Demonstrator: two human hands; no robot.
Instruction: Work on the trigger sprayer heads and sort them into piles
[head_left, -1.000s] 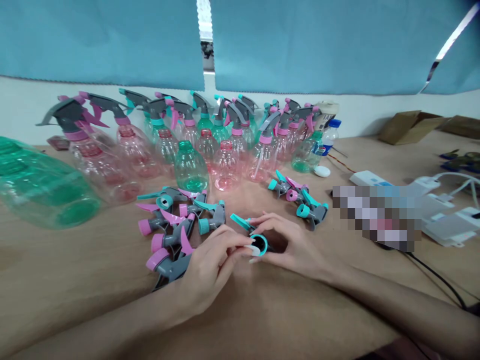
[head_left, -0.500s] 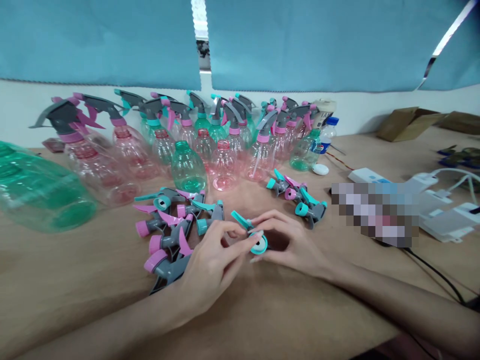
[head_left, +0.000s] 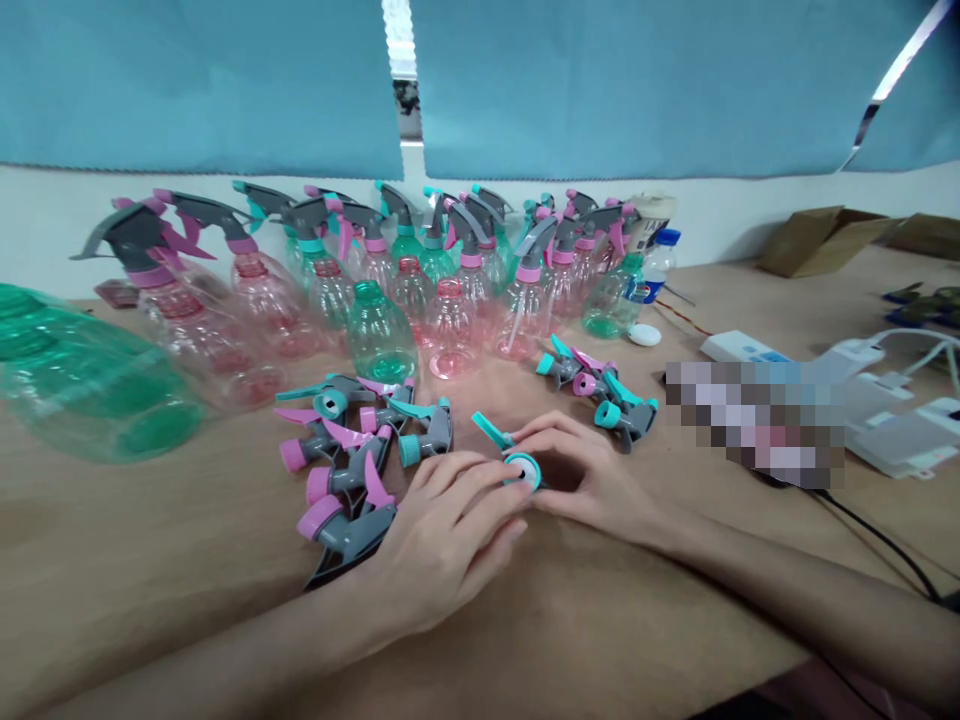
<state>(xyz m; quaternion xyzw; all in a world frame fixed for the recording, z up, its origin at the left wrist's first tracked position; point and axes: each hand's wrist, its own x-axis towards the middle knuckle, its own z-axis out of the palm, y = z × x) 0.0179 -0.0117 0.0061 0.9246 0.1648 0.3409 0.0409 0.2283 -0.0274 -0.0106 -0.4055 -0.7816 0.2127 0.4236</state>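
My right grip (head_left: 600,478) pinches teal-collared trigger-spray head (head_left: 536,468); left grip (head_left: 442,530), loosely spread, touches white insert (head_left: 528,468); lopsided pressure could tilt it.

Tabletop (head_left: 187,545) beneath both hands; spray head (head_left: 536,476) in the right hand (head_left: 592,480), its collar facing the left hand (head_left: 450,530), disc (head_left: 525,464) within the collar. Larger group of spray heads (head_left: 351,482) lies just left of and beyond the left hand, smaller group of spray heads (head_left: 589,384) beyond the right hand, bottles (head_left: 382,335) in rows behind both groups. Well right of the right hand: cable (head_left: 885,545), with carton (head_left: 814,245) farther back.
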